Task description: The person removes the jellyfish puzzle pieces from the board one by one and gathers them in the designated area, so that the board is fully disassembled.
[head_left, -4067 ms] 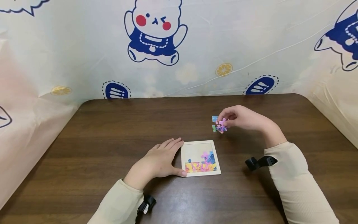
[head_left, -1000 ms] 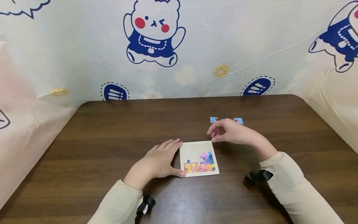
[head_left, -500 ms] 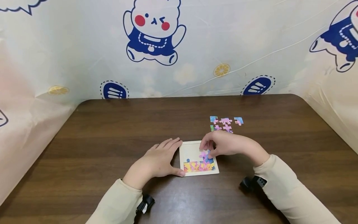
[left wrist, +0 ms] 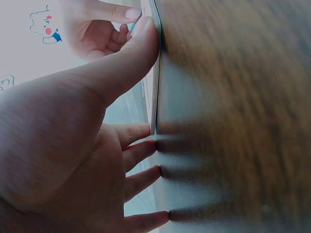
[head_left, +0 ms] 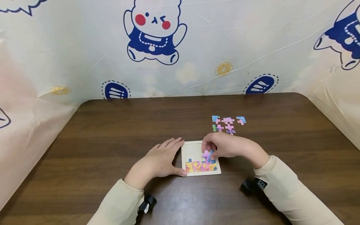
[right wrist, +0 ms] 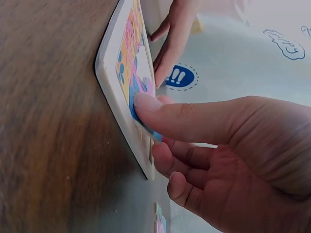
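A white-framed jigsaw puzzle tray [head_left: 192,142] lies on the table, its near rows filled with yellow, pink and blue pieces and its far left part bare. My left hand [head_left: 159,161] rests along the tray's left side, thumb at the near corner and fingers spread at the far one. At the tray's right side, my right hand [head_left: 227,145] pinches a blue puzzle piece [right wrist: 155,135] between thumb and fingers, low over the pieces. In the head view the fingers largely cover that piece. How far it sits into the tray cannot be told.
Several loose puzzle pieces [head_left: 227,120], pink, blue and green, lie behind the tray to the right. The brown wooden table [head_left: 135,122] meets a printed cloth [head_left: 197,47] at its back edge. Each wrist carries a small black camera [head_left: 147,203].
My right hand has come from the loose pieces to the tray's right side, holding a piece. Over the last half second it has barely shifted. My left hand has stayed put.
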`<state>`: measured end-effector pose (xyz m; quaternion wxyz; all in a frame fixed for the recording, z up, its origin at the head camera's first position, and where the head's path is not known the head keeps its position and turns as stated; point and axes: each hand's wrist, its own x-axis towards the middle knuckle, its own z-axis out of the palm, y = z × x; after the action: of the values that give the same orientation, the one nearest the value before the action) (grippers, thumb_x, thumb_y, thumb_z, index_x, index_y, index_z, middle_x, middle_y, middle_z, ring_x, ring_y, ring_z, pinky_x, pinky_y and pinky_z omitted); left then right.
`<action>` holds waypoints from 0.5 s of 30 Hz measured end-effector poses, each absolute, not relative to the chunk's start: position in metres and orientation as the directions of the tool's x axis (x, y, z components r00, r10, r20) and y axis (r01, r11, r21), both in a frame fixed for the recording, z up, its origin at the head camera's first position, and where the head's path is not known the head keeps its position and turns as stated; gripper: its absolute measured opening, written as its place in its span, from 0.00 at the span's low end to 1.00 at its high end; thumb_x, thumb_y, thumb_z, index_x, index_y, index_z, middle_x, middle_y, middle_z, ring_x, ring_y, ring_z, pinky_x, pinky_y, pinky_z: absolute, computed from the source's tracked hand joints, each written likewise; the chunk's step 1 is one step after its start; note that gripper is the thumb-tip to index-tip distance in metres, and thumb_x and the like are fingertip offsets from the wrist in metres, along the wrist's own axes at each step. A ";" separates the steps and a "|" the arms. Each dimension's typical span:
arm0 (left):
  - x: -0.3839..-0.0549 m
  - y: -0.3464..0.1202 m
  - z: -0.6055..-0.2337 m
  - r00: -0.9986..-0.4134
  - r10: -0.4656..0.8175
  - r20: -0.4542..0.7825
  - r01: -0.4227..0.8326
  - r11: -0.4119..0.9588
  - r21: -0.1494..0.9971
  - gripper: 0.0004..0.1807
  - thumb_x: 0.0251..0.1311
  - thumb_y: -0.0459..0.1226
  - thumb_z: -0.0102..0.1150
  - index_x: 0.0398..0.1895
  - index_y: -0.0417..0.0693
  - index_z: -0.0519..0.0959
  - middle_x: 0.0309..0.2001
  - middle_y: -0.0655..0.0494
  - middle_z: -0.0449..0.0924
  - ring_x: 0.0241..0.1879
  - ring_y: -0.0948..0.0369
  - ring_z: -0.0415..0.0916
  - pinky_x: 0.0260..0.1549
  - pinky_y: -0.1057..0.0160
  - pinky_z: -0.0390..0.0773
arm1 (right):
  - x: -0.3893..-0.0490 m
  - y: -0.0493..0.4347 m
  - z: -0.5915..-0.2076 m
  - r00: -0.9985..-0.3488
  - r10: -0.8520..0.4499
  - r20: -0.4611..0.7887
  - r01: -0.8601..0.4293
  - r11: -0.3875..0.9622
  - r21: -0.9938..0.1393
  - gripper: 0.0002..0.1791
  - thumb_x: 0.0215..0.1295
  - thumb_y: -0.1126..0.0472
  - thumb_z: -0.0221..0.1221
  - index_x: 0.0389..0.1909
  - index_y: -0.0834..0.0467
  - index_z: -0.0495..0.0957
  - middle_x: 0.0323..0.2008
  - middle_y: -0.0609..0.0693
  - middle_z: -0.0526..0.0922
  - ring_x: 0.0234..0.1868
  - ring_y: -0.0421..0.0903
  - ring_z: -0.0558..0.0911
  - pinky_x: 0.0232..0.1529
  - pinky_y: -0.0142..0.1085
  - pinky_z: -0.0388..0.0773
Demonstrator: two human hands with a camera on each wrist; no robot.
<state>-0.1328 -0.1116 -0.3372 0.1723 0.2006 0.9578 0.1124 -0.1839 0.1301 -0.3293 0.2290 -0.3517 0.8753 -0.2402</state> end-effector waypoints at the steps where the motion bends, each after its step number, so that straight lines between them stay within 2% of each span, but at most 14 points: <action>1: -0.133 -0.112 -0.337 -0.860 0.423 -0.285 0.346 0.894 0.284 0.56 0.49 0.61 0.70 0.77 0.51 0.56 0.77 0.55 0.52 0.76 0.52 0.48 0.69 0.42 0.55 | -0.184 0.130 -0.329 -0.646 -0.727 -0.233 -0.503 0.635 -0.586 0.13 0.54 0.69 0.72 0.36 0.54 0.79 0.28 0.45 0.73 0.32 0.43 0.72 0.33 0.32 0.72; 15: -0.133 -0.111 -0.338 -0.860 0.426 -0.281 0.350 0.893 0.284 0.56 0.49 0.62 0.70 0.77 0.51 0.56 0.77 0.55 0.52 0.76 0.52 0.48 0.69 0.43 0.55 | -0.185 0.133 -0.330 -0.636 -0.733 -0.240 -0.482 0.621 -0.618 0.15 0.54 0.71 0.71 0.36 0.53 0.78 0.29 0.44 0.75 0.34 0.43 0.74 0.36 0.34 0.75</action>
<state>-0.1329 -0.1115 -0.3381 0.1704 0.2026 0.9577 0.1124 -0.1852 0.1326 -0.3304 0.2428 -0.3505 0.8668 -0.2584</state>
